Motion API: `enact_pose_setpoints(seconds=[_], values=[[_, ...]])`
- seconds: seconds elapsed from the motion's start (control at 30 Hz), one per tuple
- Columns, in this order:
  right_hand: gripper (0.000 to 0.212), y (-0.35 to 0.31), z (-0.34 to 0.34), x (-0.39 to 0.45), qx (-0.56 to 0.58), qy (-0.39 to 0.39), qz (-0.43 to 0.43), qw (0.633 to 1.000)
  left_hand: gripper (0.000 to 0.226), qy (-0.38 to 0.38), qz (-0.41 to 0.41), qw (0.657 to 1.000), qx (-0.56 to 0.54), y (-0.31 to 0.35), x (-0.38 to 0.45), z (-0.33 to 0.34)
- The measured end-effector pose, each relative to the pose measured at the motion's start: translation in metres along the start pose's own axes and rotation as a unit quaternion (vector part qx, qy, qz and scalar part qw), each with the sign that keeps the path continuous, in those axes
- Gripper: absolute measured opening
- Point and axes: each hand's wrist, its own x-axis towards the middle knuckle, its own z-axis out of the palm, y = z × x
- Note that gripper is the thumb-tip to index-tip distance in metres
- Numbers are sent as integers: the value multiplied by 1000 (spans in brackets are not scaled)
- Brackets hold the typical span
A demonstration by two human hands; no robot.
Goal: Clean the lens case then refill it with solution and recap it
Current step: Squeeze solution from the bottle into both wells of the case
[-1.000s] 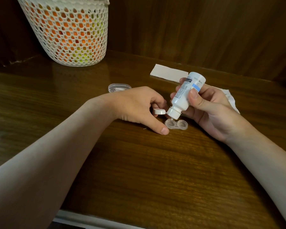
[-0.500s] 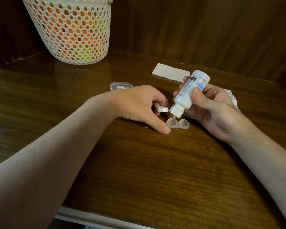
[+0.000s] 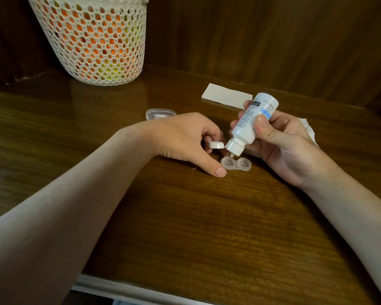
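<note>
I take the lens case [image 3: 236,164] as my landmark; it lies flat on the wooden table [image 3: 207,227], both of its 2 wells uncapped and facing up, so solution can drop straight in.

Far behind it to the left stands the mesh basket [image 3: 92,40], well apart and, I judge, out of the working space. Behind it to the right lies a folded white paper [image 3: 226,97], and just right of the hand a crumpled tissue [image 3: 308,130], probably kept near for wiping.

My right hand [image 3: 279,146] hangs just above the case, fingers and thumb wrapped round the solution bottle [image 3: 251,124], tipped nozzle-down over the left well, I judge to fill it. Its label carries small print and a blue band; I cannot read any of it.

My left hand [image 3: 185,139] sits just left of the case, thumb tip beside its edge to steady it, curled fingers holding a white cap [image 3: 216,144].

Behind-left lies a clear lidded container [image 3: 161,113].
</note>
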Motion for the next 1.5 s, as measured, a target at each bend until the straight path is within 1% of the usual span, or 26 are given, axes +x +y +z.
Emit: enact_pose_setpoints(seconds=[0.27,0.47,0.6,0.7,0.8,0.93,1.03,1.2,1.3,1.4,1.5], values=[[56,0,1,-1,-7,5,3,1000,42,-2,-5,1000,-10,2,-1,1],[45,-1,1,-2,-4,6,2,1000,38,-2,-6,1000,-6,4,-2,0],[42,-1,2,-2,-3,10,4,1000,35,-2,-7,1000,-4,6,-2,0],[44,-2,3,-2,-3,9,1,1000,30,-3,-6,1000,-6,6,-3,0],[53,-4,4,-3,9,5,-5,1000,24,-4,-6,1000,-23,8,-4,0],[52,-11,5,-5,19,11,-41,999,34,0,-7,999,-39,7,-5,1],[53,-19,4,-9,22,15,-73,997,37,-4,-7,999,-52,6,-5,1],[53,-36,1,-17,41,25,-100,994,37,0,-1,998,-60,6,-5,1],[56,-43,-1,-16,26,23,-92,995,37,2,0,998,-61,5,-6,2],[60,-35,-5,-18,16,21,-69,997,38,2,-13,998,-58,5,-5,4],[53,-16,-9,-22,6,48,-58,997,37,4,-7,999,-44,6,-4,5]])
